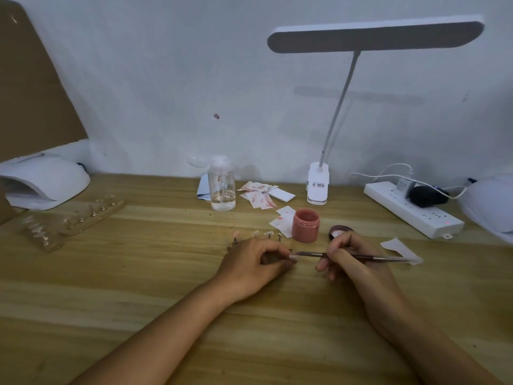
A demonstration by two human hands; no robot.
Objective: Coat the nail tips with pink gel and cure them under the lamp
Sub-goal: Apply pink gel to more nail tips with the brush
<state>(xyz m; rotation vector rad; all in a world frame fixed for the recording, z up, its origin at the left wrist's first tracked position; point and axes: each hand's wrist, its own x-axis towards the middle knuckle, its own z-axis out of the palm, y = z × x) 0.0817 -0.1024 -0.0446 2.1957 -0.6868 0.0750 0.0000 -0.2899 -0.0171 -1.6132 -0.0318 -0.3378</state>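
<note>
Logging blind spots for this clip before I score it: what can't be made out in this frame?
All in the head view:
- Nail tip at the left hand: too small and half hidden by the fingers to judge any coating.
- Brush bristles: blurred where they meet the tip.
- Label on the desk lamp base: too small to read.
- White dome, right: cut off by the frame edge.
- Curing lamp interior: in shadow.
</note>
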